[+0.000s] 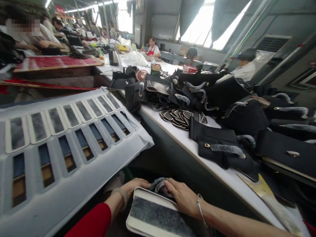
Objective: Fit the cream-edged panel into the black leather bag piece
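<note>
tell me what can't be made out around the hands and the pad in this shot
Head view only:
- The pad: its near end is cut off by the bottom edge.
- The grey cloth: mostly hidden under the right hand, so its shape is unclear.
- The left hand: its fingertips are hidden behind the pad's far rim.
- The black bag pieces on the white table: overlapping, too tangled to count.

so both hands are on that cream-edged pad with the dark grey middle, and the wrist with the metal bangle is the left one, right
Not quite: the metal bangle is on the right wrist, not the left. The left wrist wears a pale band below a red sleeve. The rest holds: in the head view the left hand and right hand both rest at the top edge of the cream-edged pad.
</note>
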{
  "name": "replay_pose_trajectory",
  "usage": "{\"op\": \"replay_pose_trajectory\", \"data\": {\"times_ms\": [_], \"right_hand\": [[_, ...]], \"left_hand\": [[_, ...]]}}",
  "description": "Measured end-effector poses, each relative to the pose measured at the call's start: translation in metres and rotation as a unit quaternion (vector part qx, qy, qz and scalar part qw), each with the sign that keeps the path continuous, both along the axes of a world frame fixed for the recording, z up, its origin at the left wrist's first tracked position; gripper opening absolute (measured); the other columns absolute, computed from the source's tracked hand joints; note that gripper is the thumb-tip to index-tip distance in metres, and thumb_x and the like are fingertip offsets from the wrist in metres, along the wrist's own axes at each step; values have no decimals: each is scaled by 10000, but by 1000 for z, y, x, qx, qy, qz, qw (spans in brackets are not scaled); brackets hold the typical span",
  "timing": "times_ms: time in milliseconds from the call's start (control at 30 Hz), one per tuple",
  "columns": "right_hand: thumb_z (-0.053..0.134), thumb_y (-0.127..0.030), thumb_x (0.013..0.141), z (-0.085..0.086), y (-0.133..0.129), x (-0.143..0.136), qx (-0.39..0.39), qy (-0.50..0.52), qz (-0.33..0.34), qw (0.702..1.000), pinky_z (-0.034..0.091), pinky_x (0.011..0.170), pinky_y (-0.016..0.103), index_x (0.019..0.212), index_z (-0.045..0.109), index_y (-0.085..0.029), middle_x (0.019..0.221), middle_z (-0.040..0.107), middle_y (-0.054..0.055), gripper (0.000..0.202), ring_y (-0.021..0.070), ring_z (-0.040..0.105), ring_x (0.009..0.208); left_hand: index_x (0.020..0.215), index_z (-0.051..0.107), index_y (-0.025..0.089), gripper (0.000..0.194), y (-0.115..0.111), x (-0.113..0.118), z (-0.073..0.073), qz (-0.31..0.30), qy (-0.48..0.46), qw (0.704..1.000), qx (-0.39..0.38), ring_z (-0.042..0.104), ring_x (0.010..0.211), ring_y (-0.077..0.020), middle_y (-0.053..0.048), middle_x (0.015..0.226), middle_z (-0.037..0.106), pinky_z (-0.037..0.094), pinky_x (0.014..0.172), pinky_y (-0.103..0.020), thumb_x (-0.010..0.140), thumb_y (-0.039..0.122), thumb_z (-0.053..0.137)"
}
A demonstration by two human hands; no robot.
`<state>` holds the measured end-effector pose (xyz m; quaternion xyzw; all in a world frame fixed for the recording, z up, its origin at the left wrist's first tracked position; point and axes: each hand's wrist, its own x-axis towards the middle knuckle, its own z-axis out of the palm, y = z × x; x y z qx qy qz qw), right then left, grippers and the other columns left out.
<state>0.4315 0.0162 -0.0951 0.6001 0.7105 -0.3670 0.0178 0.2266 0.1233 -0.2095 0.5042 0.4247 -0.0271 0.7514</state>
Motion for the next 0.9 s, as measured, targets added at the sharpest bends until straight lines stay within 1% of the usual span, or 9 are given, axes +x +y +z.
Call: {"op": "replay_pose_trajectory", "data": {"times_ms": [100,200,300,400,500,600,667,800,900], "right_hand": [[219,-319,1011,4,-1,-6,0,4,-15,1000,443,986,417,1304,575,-157,1295,609,160,489,284,597,1099],[146,-434,1037,11,-2,-11,-13,11,-32,999,414,1052,427,1406,515,-219,1405,569,92,565,274,553,1212],[142,-513,1029,21,0,-13,-29,33,-26,999,379,1092,467,1460,468,-222,1440,543,85,614,288,495,1287],[153,-537,1022,28,3,-16,-32,53,14,998,318,1142,498,1495,413,-216,1464,521,76,628,298,426,1354],[171,-543,1021,31,5,-18,-34,59,31,997,247,1189,512,1514,371,-211,1520,451,44,627,304,327,1427],[209,-532,1022,32,5,-18,-17,62,38,997,227,1206,490,1526,336,-219,1550,402,22,607,292,295,1446],[212,-539,1021,32,6,-18,-30,72,42,996,209,1213,487,1531,319,-235,1568,365,13,604,282,276,1458],[194,-618,1002,28,16,-22,-119,133,-15,984,148,1229,472,1544,272,-222,1602,283,35,675,251,241,1477],[172,-649,992,21,28,-33,-177,175,-70,966,142,1234,412,1539,281,-183,1596,300,54,727,212,254,1473]], "left_hand": [[1024,665,137,167,-1,1,-11,37,17,998,-41,671,989,-217,-44,1050,705,537,914,-435,895,245,669],[1072,648,141,200,-5,3,-18,77,27,995,-60,672,982,-211,-55,1071,696,548,895,-429,900,241,664],[1084,648,142,222,-6,5,-23,108,28,992,-62,671,960,-229,-32,1039,686,565,852,-404,899,264,664],[1114,634,143,245,-3,9,-26,126,34,990,-59,670,931,-218,-39,1045,677,573,823,-394,904,268,657],[1159,609,147,276,3,13,-28,137,42,988,-48,665,935,-199,-67,1088,670,571,829,-405,910,258,651],[1167,607,148,286,6,16,-27,144,46,988,-41,661,966,-210,-69,1109,666,565,849,-416,910,264,651],[1153,613,147,273,5,15,-26,144,51,987,-44,662,960,-209,-68,1102,668,566,845,-413,910,266,650],[1130,619,145,255,0,13,-25,147,60,986,-50,663,931,-201,-62,1081,668,574,814,-396,913,276,647],[1147,612,148,271,-3,14,-26,158,61,984,-53,664,918,-199,-62,1087,665,579,798,-389,919,292,640]]}}
